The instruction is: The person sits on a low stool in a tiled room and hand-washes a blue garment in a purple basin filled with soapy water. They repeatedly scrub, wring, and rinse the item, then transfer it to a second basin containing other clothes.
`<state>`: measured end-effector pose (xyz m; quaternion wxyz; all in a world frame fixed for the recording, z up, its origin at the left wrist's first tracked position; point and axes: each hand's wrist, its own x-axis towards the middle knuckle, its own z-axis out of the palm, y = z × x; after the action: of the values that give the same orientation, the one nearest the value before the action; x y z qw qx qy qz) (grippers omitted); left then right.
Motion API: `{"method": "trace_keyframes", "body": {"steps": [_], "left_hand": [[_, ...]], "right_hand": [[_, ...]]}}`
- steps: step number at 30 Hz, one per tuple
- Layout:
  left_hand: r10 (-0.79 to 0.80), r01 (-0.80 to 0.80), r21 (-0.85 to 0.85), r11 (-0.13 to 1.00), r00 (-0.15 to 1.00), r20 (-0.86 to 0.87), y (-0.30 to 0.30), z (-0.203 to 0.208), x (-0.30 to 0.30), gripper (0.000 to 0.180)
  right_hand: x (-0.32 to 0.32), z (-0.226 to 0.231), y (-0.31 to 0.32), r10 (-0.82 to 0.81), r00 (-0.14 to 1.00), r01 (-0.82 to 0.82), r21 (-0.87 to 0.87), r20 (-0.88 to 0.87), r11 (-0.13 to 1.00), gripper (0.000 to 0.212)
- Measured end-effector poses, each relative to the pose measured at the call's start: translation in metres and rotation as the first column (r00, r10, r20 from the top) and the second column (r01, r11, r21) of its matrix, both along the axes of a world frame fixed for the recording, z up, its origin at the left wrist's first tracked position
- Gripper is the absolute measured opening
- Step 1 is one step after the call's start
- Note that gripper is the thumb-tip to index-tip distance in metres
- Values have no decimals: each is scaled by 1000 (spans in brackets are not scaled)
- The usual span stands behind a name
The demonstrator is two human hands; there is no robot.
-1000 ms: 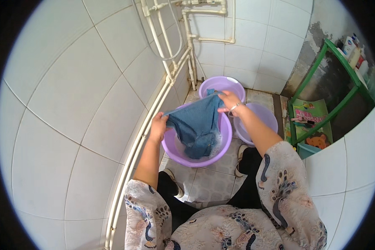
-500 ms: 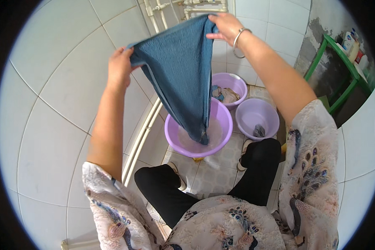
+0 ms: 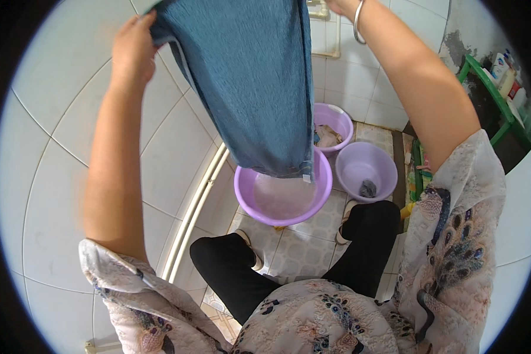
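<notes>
One corner of blue towel (image 3: 248, 88) pinched in left hand (image 3: 133, 52); right hand (image 3: 343, 7) cut off by top edge of my view, so I cannot tell its grip. Towel hangs spread, lower end over purple basin (image 3: 282, 220) holding cloudy water (image 3: 283, 197). Beyond, I see rear basin (image 3: 337, 121) with crumpled fabrics (image 3: 328, 137), lilac basin (image 3: 360, 168) nearer with dark cloth (image 3: 367, 189).

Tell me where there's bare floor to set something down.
Floor tiles show bare between the black trouser legs, bordered ahead by the front basin. It's crowded beyond: the back basin and right basin stand close, blue cloth hanging above.
</notes>
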<state>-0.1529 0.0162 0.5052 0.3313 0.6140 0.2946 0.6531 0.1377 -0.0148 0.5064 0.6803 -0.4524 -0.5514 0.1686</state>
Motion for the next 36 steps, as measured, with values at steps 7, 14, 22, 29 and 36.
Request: {"method": "trace_keyframes", "body": {"steps": [7, 14, 22, 29, 36], "left_hand": [[61, -117, -209, 971, 964, -259, 15, -146, 8, 23], [198, -280, -24, 960, 733, -651, -18, -335, 48, 22], [-116, -133, -142, 981, 188, -975, -86, -520, 57, 40], [-365, -302, -319, 899, -111, -924, -143, -415, 101, 47], [-331, -224, -356, 907, 141, -933, -118, -445, 74, 38]], "right_hand": [[17, -113, -25, -1, 882, 206, -385, 471, 900, 34], [68, -338, -28, 131, 714, 216, -395, 688, 893, 29], [-17, -503, -76, 350, 639, 180, -575, 685, 798, 35], [-27, -417, -149, 665, 443, 388, -798, 601, 462, 91], [-23, -424, -137, 569, 534, 367, -778, 625, 510, 77]]}}
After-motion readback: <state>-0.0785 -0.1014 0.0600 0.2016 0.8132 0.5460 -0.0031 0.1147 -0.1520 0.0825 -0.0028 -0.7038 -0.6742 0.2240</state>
